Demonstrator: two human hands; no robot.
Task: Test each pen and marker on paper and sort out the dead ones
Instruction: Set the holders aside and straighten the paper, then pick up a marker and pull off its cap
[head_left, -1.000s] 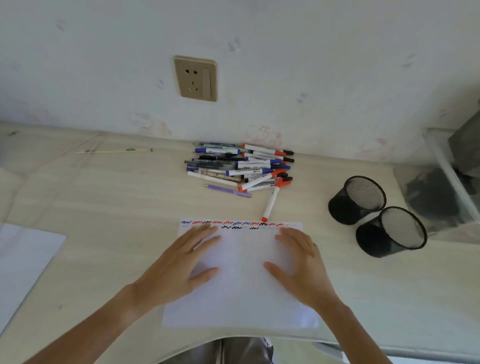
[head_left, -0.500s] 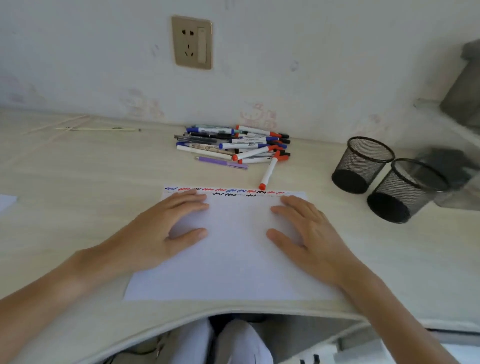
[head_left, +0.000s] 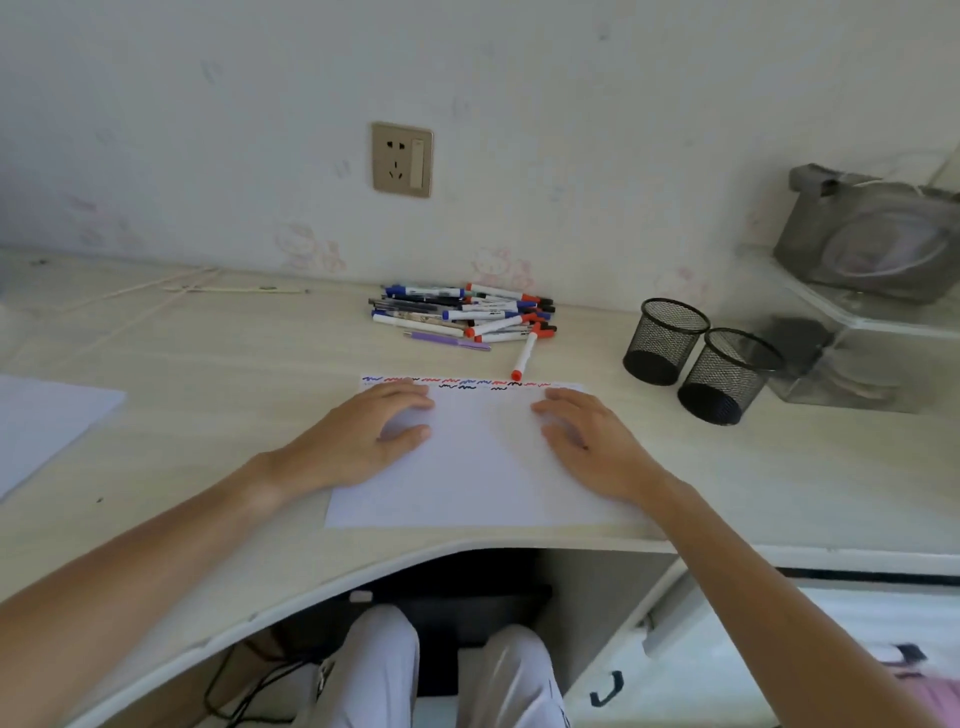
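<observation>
i am resting my left hand (head_left: 363, 441) and my right hand (head_left: 592, 447) flat on the paper (head_left: 483, 467), fingers relaxed and holding nothing. the pile of pens (head_left: 462, 314) is lying beyond the paper's far edge, near the wall, most of them pointing left to right. one red-capped marker (head_left: 524, 356) is lying apart from it, pointing toward me, and i judge my right hand is nearer to it.

Pens (head_left: 462, 316) behind paper (head_left: 478, 467), cups (head_left: 701, 358) apparently rightward
</observation>
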